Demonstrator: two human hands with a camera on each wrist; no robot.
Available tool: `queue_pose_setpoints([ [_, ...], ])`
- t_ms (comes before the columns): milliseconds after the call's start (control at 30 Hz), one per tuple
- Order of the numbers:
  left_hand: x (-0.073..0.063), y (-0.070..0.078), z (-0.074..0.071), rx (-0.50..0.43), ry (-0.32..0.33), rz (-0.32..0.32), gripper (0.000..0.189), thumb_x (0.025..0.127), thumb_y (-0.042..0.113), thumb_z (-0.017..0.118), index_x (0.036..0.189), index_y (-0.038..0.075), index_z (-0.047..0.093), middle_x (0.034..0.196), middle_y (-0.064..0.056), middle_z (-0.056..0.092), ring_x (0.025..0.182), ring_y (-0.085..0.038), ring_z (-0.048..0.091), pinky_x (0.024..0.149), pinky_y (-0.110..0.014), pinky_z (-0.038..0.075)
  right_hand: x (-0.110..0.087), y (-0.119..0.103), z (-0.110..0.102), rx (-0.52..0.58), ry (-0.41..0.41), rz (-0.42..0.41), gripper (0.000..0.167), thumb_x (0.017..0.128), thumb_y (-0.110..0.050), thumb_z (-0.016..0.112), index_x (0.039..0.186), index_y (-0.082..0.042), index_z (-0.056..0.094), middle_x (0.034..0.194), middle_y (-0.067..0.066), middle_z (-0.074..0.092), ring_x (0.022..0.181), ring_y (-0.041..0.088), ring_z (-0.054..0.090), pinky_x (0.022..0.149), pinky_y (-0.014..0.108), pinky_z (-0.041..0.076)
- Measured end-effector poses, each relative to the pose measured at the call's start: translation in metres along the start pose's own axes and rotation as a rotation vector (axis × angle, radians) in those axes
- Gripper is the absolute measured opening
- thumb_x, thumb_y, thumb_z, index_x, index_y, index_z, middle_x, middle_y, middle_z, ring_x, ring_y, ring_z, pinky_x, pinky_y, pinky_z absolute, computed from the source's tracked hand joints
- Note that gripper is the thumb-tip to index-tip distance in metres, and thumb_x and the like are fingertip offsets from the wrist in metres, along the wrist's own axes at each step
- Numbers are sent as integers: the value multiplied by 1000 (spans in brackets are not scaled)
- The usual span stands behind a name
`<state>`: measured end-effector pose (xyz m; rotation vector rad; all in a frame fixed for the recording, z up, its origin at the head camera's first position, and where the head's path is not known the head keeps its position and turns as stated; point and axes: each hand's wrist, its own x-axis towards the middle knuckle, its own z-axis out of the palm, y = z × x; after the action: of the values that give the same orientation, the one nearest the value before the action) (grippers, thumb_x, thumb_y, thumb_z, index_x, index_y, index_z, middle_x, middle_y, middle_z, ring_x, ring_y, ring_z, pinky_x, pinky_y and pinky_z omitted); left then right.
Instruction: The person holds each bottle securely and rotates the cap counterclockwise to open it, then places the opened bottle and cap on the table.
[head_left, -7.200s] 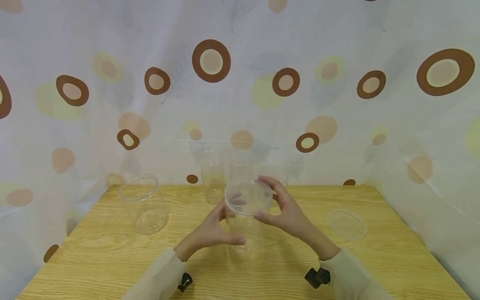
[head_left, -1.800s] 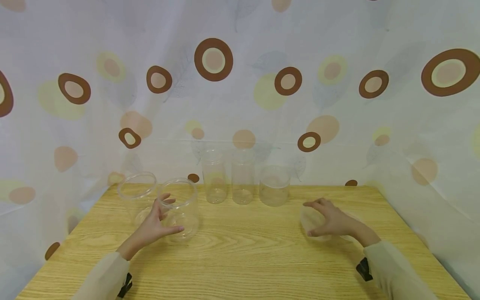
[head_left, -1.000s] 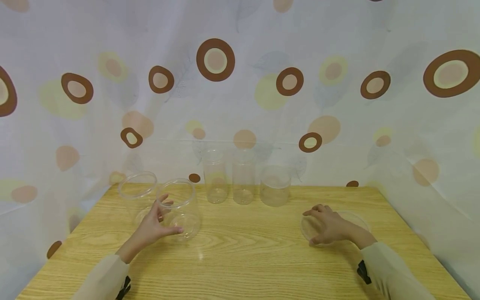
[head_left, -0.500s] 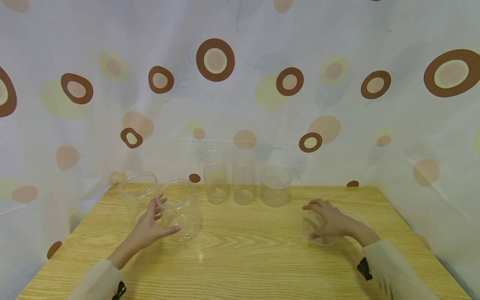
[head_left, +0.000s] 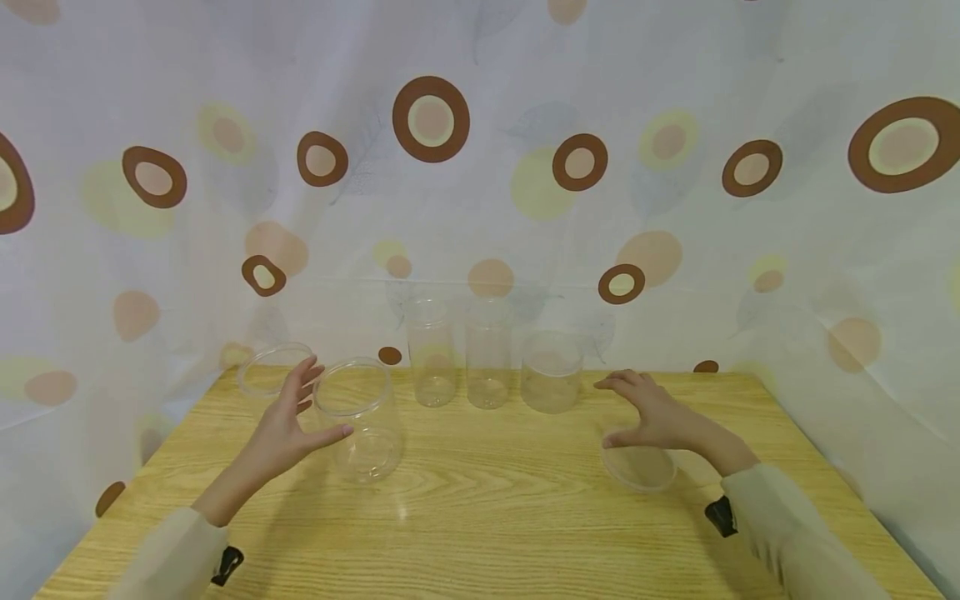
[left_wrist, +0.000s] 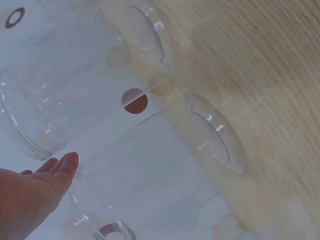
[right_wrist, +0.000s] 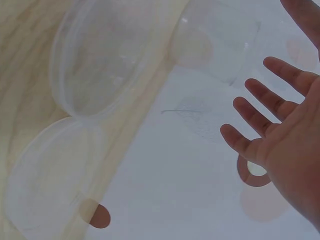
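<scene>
Beside a clear, wide-mouthed plastic jar [head_left: 363, 454] at left, my left hand [head_left: 277, 429] is raised with fingers spread and thumb extended, holding nothing. In the left wrist view its fingertips are close to that jar's rim. A second such jar [head_left: 258, 392] stands behind the hand, partly hidden. On the right, my right hand [head_left: 656, 417] hovers with fingers apart above a clear round lid [head_left: 641, 471] lying on the table. The right wrist view shows that lid [right_wrist: 107, 55] and another round lid [right_wrist: 52, 180] side by side, away from the fingers.
Along the back of the wooden table [head_left: 487, 533] stand two tall, narrow clear jars [head_left: 433, 367] and a short, wide clear container [head_left: 551, 383]. A patterned curtain [head_left: 480, 208] encloses the back and sides.
Earlier, both hands held a lidded jar in the middle. The jar came to stand at left and its lid was laid down at right. Now both hands have let go and lifted away.
</scene>
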<state>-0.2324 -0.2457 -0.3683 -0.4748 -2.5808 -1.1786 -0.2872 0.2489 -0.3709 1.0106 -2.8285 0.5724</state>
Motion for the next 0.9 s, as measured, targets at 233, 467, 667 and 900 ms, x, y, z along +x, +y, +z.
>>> queue_pose_setpoints([
  [233, 15, 19, -10, 42, 5, 31, 90, 74, 28, 76, 141, 4, 22, 144, -19, 31, 128, -42, 34, 102, -55, 31, 20, -12, -12, -9, 50, -7, 73, 76, -37, 72, 132, -1, 42, 131, 24, 42, 117, 44, 38, 91, 61, 35],
  [467, 37, 37, -10, 134, -14, 36, 86, 75, 36, 74, 140, 4, 28, 142, -18, 35, 126, -39, 38, 102, -53, 33, 45, -30, -21, 19, 62, -6, 68, 81, -33, 68, 134, -3, 39, 136, 20, 40, 123, 40, 35, 98, 60, 31],
  [667, 56, 47, -2, 144, -65, 48, 82, 77, 36, 72, 140, 4, 29, 141, -19, 37, 126, -40, 38, 102, -54, 33, 69, -50, -25, 54, 64, -10, 63, 85, -35, 64, 135, -5, 39, 136, 16, 41, 124, 36, 36, 102, 57, 29],
  [900, 77, 55, 13, 169, -90, -9, 81, 78, 36, 71, 140, 4, 29, 140, -18, 39, 126, -39, 39, 100, -53, 36, 102, -67, -20, 88, 90, -25, 61, 87, -36, 61, 134, -4, 39, 135, 15, 42, 124, 34, 37, 101, 54, 33],
])
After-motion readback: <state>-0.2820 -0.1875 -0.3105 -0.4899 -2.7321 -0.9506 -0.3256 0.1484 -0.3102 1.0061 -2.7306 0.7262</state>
